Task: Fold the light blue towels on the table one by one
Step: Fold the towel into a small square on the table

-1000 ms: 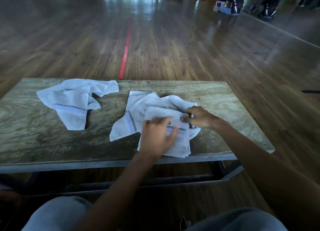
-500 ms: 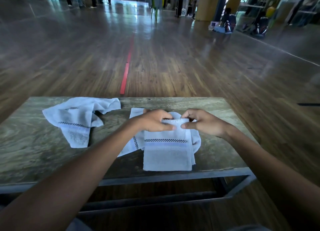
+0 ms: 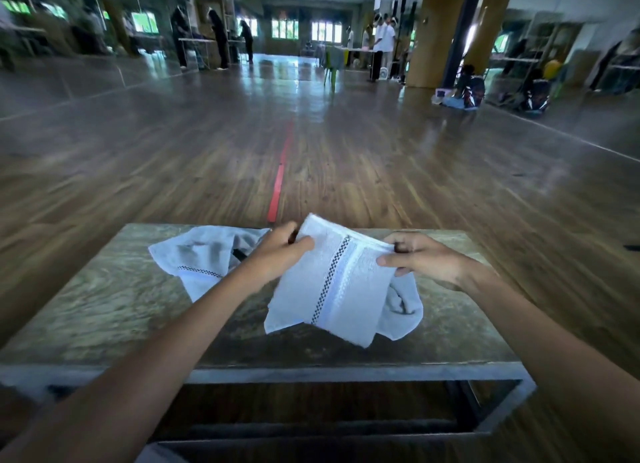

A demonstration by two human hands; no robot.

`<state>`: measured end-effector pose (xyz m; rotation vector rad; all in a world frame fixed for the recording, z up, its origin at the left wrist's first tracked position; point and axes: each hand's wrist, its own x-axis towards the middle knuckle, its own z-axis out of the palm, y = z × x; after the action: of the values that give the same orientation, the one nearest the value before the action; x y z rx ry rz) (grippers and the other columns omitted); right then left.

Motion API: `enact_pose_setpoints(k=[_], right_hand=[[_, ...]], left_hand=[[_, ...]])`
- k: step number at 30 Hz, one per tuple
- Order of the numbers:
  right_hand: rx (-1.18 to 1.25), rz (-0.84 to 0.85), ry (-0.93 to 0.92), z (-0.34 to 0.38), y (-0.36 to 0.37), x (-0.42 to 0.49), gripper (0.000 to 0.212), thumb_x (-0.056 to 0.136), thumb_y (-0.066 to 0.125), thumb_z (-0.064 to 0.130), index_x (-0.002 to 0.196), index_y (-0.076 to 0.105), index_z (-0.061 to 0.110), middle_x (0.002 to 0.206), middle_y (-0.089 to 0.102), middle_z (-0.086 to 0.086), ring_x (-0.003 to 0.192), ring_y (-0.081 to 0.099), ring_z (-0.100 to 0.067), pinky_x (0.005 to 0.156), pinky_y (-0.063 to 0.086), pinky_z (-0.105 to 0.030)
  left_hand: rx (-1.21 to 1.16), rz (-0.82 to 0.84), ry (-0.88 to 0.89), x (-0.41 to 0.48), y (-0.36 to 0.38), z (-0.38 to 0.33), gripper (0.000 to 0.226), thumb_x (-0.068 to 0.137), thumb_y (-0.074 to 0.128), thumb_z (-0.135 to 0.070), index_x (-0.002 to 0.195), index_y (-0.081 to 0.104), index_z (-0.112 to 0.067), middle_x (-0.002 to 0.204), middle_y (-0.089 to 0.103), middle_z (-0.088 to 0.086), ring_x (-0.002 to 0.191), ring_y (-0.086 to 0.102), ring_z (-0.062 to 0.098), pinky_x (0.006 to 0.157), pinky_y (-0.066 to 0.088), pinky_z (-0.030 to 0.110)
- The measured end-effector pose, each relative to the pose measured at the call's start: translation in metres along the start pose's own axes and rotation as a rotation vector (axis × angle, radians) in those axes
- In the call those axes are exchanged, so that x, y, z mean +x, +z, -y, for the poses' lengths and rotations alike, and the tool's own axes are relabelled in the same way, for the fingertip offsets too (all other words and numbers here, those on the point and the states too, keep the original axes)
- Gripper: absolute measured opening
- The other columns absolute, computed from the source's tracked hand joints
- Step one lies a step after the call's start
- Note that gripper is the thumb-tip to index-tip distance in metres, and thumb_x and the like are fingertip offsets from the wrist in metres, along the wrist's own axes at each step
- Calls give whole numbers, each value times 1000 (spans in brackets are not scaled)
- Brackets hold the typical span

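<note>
A folded light blue towel [image 3: 332, 289] with a checked stripe hangs tilted above the table [image 3: 104, 324]. My left hand [image 3: 280, 251] pinches its upper left corner and my right hand [image 3: 422, 260] pinches its upper right edge. Under it a second towel [image 3: 403, 306] lies crumpled on the table, partly hidden. A third towel [image 3: 201, 258] lies loosely spread at the table's back left, behind my left forearm.
The table is a narrow wooden top on a metal frame, its front edge [image 3: 311, 372] close to me. Beyond it stretches a wooden floor with a red line [image 3: 278, 185]. People stand at tables far back in the hall.
Both hands have lifted the folded towel off the table and turned it, so its stripe now runs up and down. The camera has tilted up.
</note>
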<state>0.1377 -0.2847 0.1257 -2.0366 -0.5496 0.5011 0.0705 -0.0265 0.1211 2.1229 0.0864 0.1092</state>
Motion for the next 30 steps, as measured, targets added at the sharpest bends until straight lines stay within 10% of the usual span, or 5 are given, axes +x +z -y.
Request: enact_pose_setpoints(k=[10,17,30], right_hand=[[4,-44,144,-53,68,25,33,95,55,20,103,58,-12,90,59,-15,79,61,-16,65,55,-22],[-280,-195,73,-74,79,49,28,94,54,31,89,63,5,77,64,-9,69,57,-16,71,45,-33],[-300,-320,23,-100,91,55,14,89,63,25,93,51,19,80,63,4,78,61,-8,70,48,-25]], left_hand=[[-18,-63,-139,-36,41,101,32,91,56,-42,77,54,-13,72,61,-1,69,58,13,63,40,29],[153,-127,-113,-12,49,118,44,90,54,-42,61,36,-15,52,41,-5,52,41,10,53,31,28],[304,-155,-6,2,55,128,14,89,59,-37,97,67,-28,80,68,-6,80,63,16,71,50,32]])
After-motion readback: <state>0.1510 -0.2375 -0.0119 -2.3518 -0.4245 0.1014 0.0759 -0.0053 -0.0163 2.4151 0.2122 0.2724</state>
